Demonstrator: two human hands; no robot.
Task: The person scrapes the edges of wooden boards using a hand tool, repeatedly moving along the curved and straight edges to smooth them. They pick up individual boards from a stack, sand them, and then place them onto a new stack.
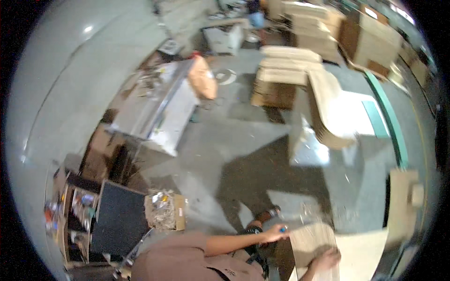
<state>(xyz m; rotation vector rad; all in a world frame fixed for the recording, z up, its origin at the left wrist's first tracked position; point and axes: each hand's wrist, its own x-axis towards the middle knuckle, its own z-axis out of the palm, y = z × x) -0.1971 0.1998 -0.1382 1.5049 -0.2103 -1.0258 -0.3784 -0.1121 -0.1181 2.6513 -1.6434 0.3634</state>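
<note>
My left hand (273, 233) is closed around a small, pen-like thing with a blue end (282, 230), held beside the near left corner of a stack of thin wooden boards (309, 239). The boards have rounded corners and pale, layered edges. Across the stack's right side lies my right hand (326, 260), touching the wood; its fingers are bent but blurred, so their grip is unclear. Under and to the right of the stack is a wide pale board (363, 253).
Ahead stand more stacks of curved boards (323, 89) and a bright white surface (354, 110). A worktable (150, 103) is at the left. Nearer, an open cardboard box (179, 210) of scraps sits beside a dark panel (119, 218) and a cluttered shelf (77, 220). Another person (256, 18) stands far back.
</note>
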